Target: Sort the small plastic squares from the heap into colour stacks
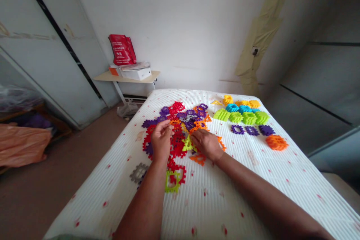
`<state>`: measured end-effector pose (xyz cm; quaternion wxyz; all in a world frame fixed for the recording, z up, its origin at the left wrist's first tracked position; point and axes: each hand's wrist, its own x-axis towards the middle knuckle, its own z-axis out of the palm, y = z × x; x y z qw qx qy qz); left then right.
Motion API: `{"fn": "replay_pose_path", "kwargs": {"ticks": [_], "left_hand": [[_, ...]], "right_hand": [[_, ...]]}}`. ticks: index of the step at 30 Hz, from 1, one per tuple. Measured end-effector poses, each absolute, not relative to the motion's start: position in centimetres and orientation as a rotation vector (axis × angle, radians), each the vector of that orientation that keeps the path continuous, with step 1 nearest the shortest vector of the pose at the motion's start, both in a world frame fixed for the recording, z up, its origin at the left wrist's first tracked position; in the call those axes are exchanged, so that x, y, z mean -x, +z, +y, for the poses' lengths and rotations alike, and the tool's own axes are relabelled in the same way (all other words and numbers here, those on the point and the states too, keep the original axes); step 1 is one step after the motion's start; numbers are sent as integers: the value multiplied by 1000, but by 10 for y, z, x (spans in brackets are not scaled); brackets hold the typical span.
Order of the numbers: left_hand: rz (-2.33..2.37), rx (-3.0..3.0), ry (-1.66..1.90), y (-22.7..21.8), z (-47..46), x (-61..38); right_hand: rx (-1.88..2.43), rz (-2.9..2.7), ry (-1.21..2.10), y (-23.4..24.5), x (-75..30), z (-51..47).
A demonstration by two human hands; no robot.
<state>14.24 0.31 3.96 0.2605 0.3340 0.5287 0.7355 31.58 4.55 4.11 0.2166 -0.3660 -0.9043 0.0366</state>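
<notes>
A loose heap of flat plastic interlocking tiles (pixel 180 125) in red, purple, orange and green lies on a white quilted bed (pixel 239 187). My left hand (pixel 161 140) hovers over the heap's left side with its fingers curled, pinching an orange piece I can barely see. My right hand (pixel 206 143) rests palm down on the tiles, its fingertips touching a lime-green triangular tile (pixel 187 144). A lime square tile (pixel 172 181) and a grey tile (pixel 138 173) lie nearer to me.
Sorted stacks sit at the far right of the bed: yellow (pixel 239 102), blue (pixel 239 108), lime green (pixel 242 117), purple (pixel 251 130) and orange (pixel 276 142). A small shelf (pixel 126 77) with a red bag and white box stands by the wall. Bags lie on the floor at left.
</notes>
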Motion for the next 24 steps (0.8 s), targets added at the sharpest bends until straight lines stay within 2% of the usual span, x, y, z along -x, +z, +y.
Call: {"fn": "replay_pose_path", "kwargs": {"ticks": [3, 14, 19, 24], "left_hand": [[1438, -894, 2002, 39, 3, -141], [1445, -878, 2064, 45, 1, -141], [1472, -890, 2036, 43, 1, -139], [1478, -934, 1980, 41, 1, -142]], "right_hand": [[1144, -2374, 140, 44, -321, 58], [893, -2285, 226, 37, -349, 50], [783, -2584, 67, 42, -330, 22], [928, -2750, -93, 35, -308, -5]]}}
